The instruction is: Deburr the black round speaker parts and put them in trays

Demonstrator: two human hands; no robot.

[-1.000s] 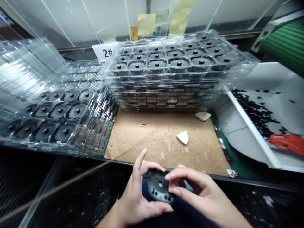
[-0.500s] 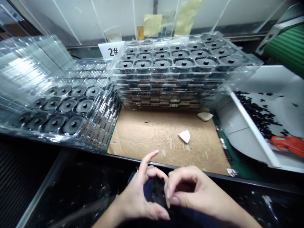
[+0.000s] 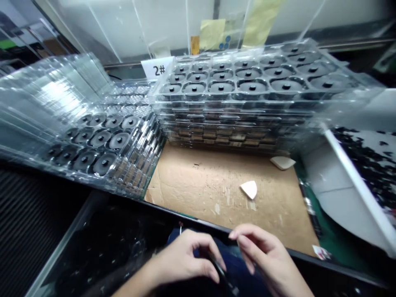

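Note:
My left hand (image 3: 188,255) is low in the middle of the view, thumb and fingers curled round a dark disc-like part (image 3: 223,273), which shows only as a thin tilted edge. To its right, apart from that part, my right hand (image 3: 264,253) is raised near the bench edge. Its fingers are loosely bent and parted, and I see nothing between them. Beyond the hands, a white wedge-shaped pad (image 3: 249,189) lies on the cardboard sheet (image 3: 185,181). A second pale wedge (image 3: 282,162) lies farther back on the right.
Stacked clear trays (image 3: 222,101) of round black parts stand at the back. Another tray stack (image 3: 136,161) is on the left, with clear lids (image 3: 58,88) raised behind it. At right a white bin (image 3: 349,181) holds small black pieces (image 3: 371,165). A "2#" sign (image 3: 157,69) stands behind.
My right hand has drawn away to the right from the dark part. My left hand has turned, so the part shows edge-on. The camera view has shifted leftward.

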